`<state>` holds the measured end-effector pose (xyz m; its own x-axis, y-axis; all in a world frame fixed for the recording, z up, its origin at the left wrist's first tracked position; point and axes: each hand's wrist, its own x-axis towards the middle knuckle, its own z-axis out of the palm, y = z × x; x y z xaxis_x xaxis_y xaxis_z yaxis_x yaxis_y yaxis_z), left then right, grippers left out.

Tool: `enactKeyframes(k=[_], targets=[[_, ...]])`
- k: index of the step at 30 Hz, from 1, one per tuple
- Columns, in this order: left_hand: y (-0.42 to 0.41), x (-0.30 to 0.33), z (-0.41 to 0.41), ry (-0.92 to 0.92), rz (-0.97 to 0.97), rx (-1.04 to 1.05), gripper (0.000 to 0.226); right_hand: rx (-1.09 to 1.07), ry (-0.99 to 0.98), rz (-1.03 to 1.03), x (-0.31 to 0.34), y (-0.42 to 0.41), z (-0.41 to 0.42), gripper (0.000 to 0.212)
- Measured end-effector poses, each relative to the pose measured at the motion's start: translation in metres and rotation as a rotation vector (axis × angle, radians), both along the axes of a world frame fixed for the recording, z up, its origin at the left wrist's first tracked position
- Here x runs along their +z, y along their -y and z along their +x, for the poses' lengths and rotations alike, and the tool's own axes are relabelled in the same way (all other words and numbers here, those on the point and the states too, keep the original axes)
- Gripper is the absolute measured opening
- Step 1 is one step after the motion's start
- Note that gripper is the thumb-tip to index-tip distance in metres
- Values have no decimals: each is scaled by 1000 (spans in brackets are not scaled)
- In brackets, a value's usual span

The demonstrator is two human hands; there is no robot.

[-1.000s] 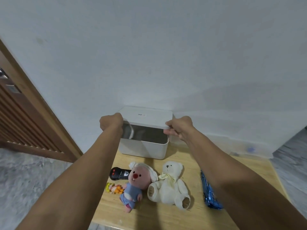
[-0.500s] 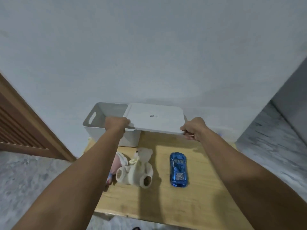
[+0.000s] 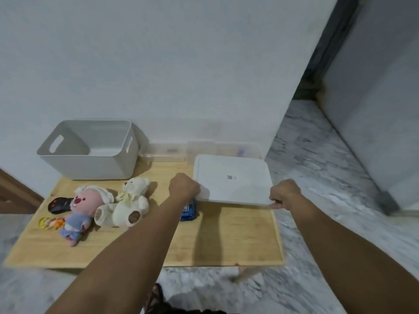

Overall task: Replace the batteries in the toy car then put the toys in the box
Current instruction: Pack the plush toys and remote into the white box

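Both hands hold the white box lid (image 3: 233,177) flat above the right part of the wooden table (image 3: 226,236). My left hand (image 3: 184,187) grips its near left corner, my right hand (image 3: 284,193) its near right corner. The white box (image 3: 90,164) stands open and empty at the back left. The blue toy car (image 3: 188,211) lies mostly hidden under my left forearm and the lid. A white teddy bear (image 3: 129,202), a pink plush in blue clothes (image 3: 84,207), a black remote (image 3: 59,204) and a small yellow-orange toy (image 3: 51,223) lie on the left.
A clear plastic case (image 3: 199,150) lies along the wall behind the lid. The table's right edge borders a marble floor (image 3: 328,168). A wooden door frame (image 3: 13,196) stands at the far left.
The lid has come off the box and travelled right and down toward the table's right side. The view has swung right; the box now shows fully open.
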<state>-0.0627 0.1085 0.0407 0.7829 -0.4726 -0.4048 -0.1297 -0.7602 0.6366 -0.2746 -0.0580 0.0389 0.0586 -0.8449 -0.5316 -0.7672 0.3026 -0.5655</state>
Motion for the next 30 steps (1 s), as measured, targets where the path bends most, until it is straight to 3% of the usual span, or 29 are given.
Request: enactKeyframes(k=[2, 4, 7, 14, 22, 24, 30], targets=[[1, -13, -21, -26, 42, -49, 21, -4, -31, 8, -10, -1, -20, 12], [-4, -24, -36, -39, 94, -56, 6, 11, -39, 17, -20, -6, -32, 12], [-6, -42, -56, -74, 137, -58, 25, 26, -46, 45, -34, -15, -46, 7], [-16, -58, -78, -107, 206, -170, 41, 41, -87, 27, -59, -29, -61, 17], [-19, -53, -86, -249, 173, -307, 23, 101, -99, 3, -57, -34, -56, 13], [-20, -50, -82, -233, 157, -306, 20, 150, -119, -35, -53, -35, -51, 5], [-30, -26, -49, -240, 57, -210, 14, 300, -114, -156, -33, -32, -11, 13]])
